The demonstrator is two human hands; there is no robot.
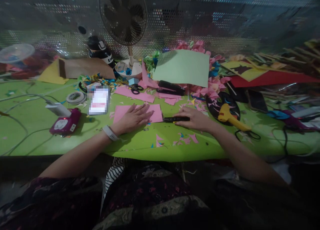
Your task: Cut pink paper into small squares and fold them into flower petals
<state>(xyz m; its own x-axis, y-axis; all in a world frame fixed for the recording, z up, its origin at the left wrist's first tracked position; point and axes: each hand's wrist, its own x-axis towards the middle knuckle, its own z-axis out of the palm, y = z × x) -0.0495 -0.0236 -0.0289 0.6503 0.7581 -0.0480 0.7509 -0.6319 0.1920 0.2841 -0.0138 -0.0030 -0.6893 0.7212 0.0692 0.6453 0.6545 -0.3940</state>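
Observation:
My left hand (pixel 132 119) lies flat on a pink paper (pixel 156 113), fingers stretched out and slightly spread. A white band circles that wrist. My right hand (pixel 191 119) rests on the table, its fingers closed on a slim black stapler (pixel 178 118). The stapler's tip meets the right edge of the pink paper. Just beyond lie black scissors (pixel 136 89) on a pink strip (pixel 147 96), and a second black stapler (pixel 170 88). Small pink scraps (pixel 183 140) are scattered in front of my hands.
Left stand a phone (pixel 99 101), a tape roll (pixel 75 98) and a purple power adapter (pixel 66 121) with cables. A yellow glue gun (pixel 232 118) lies right, near a dark phone (pixel 257 101). Behind are a fan (pixel 128 20), a bottle (pixel 100 50) and a light green sheet (pixel 183 68).

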